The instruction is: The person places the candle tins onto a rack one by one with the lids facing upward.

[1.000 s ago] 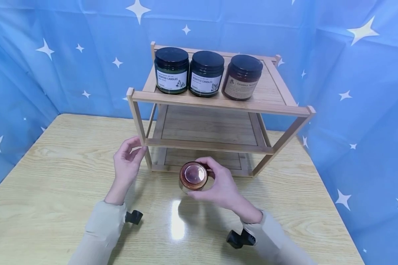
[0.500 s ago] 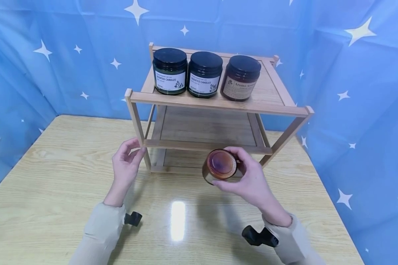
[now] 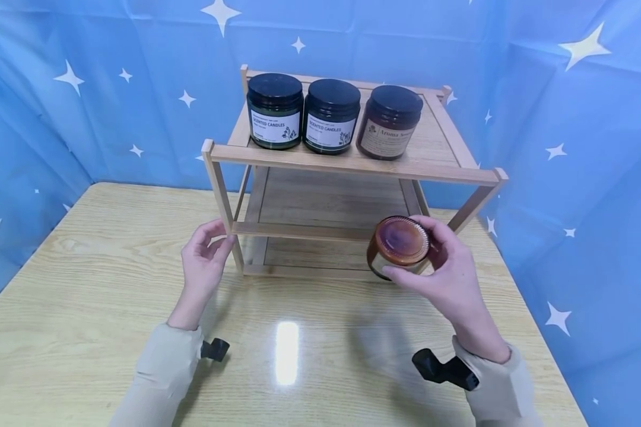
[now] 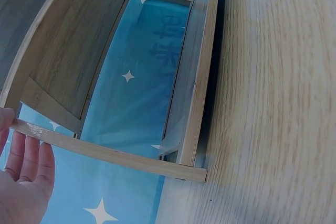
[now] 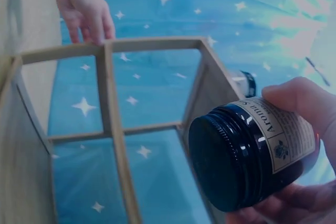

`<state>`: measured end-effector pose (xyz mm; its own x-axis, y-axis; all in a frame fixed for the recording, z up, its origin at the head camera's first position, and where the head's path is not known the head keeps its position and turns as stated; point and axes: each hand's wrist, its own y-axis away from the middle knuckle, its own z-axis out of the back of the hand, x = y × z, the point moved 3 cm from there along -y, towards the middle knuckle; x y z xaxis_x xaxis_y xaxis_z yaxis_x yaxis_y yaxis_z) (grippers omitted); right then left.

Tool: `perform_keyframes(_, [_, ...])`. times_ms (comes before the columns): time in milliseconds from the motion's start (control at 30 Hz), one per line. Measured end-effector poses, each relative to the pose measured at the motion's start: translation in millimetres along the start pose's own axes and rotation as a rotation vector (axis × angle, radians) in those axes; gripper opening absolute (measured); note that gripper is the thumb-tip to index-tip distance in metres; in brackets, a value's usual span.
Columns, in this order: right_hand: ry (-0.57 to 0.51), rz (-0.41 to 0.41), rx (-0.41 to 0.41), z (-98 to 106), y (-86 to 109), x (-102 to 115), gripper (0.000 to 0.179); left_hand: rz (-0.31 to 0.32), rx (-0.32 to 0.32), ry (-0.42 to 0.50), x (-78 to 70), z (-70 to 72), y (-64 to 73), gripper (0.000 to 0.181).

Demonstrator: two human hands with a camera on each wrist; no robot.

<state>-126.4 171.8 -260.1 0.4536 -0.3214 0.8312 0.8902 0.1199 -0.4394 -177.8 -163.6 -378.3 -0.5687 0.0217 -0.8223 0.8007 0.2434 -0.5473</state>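
My right hand (image 3: 451, 270) holds an amber candle jar (image 3: 399, 242) in front of the right end of a wooden rack (image 3: 352, 169). The jar is turned over, its ribbed glass base facing the head camera. In the right wrist view its black lid (image 5: 215, 161) and "Aroma" label (image 5: 281, 135) show, with thumb and fingers on opposite sides. My left hand (image 3: 205, 255) pinches the rack's front left post (image 4: 94, 149), thumb on one side and fingers on the other. On the top shelf stand two green candle jars (image 3: 275, 112) with white labels and one amber jar (image 3: 390, 121).
The rack has a middle shelf (image 3: 333, 196) and a bottom shelf (image 3: 315, 254) under the top one. It stands at the back of a light wood table (image 3: 112, 267). Behind and beside the table hangs a blue curtain (image 3: 139, 71) with white stars.
My right hand has carried the amber candle jar rightward and up, from the rack's front middle to its right end. My left hand has stayed at the post.
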Motion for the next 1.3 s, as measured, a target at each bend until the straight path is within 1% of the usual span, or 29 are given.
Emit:
perform_keyframes(167, [-0.043, 0.014, -0.059, 14, -4.8, 6, 0.065, 0.004, 0.000, 0.001, 1.6, -0.3, -0.3, 0.027])
perform_keyframes(233, [-0.062, 0.020, -0.070, 20, -6.6, 8, 0.065, 0.011, -0.007, 0.013, 2.0, -0.1, -0.3, 0.027])
perform_keyframes(300, [-0.045, 0.024, -0.072, 26, -8.3, 11, 0.065, 0.015, -0.011, 0.024, 2.5, 0.0, -0.2, 0.027])
perform_keyframes(367, [-0.058, 0.028, -0.077, 32, -10.8, 15, 0.064, 0.016, -0.013, 0.029, 2.7, 0.0, -0.2, 0.028])
perform_keyframes(467, [-0.134, 0.041, -0.095, 40, -15.1, 23, 0.062, 0.011, -0.010, 0.029, 2.4, -0.2, -0.2, 0.027])
perform_keyframes(533, [-0.209, 0.050, -0.125, 45, -18.3, 28, 0.061, 0.009, -0.011, 0.027, 2.0, 0.0, 0.0, 0.027])
perform_keyframes(700, [-0.288, 0.062, -0.188, 56, -26.5, 39, 0.061, 0.008, -0.014, 0.035, 0.7, 0.3, 0.7, 0.027])
perform_keyframes(900, [-0.400, 0.096, -0.199, 66, -42.5, 47, 0.058, -0.003, -0.009, 0.045, 0.0, 0.1, 0.8, 0.028])
perform_keyframes(1100, [-0.421, 0.151, -0.248, 72, -59.2, 56, 0.060, -0.007, -0.009, 0.043, 1.1, 1.0, 0.4, 0.028])
perform_keyframes(1233, [-0.426, 0.158, -0.279, 74, -71.1, 60, 0.061, -0.014, -0.003, 0.043, 1.6, 0.9, 0.4, 0.027])
perform_keyframes(1300, [-0.408, 0.158, -0.284, 74, -77.6, 61, 0.061, -0.017, 0.001, 0.044, 1.5, 0.6, 0.5, 0.027])
